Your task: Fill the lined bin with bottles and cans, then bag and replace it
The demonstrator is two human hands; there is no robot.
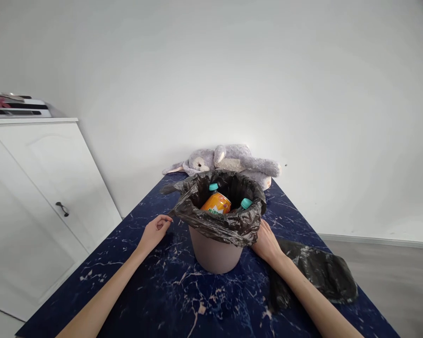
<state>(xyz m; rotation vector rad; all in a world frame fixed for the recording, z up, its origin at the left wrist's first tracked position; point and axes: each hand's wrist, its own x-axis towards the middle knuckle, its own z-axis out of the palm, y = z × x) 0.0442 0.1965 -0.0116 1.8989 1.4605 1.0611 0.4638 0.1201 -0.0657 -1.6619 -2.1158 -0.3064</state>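
pinching black liner [207, 224], draped over central bin [215, 257], at eight o'clock with left hand [157, 231]; cannot tell grasp of right hand [267, 243] at four. likely soft, slippery, tearable: best gathered by folded rim [238, 235].

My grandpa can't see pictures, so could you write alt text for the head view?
A person's left hand and right hand flank a bin lined with a black bag, an orange can and two teal-capped bottles inside. Behind it, a grey plush toy lies on a dark-blue table.
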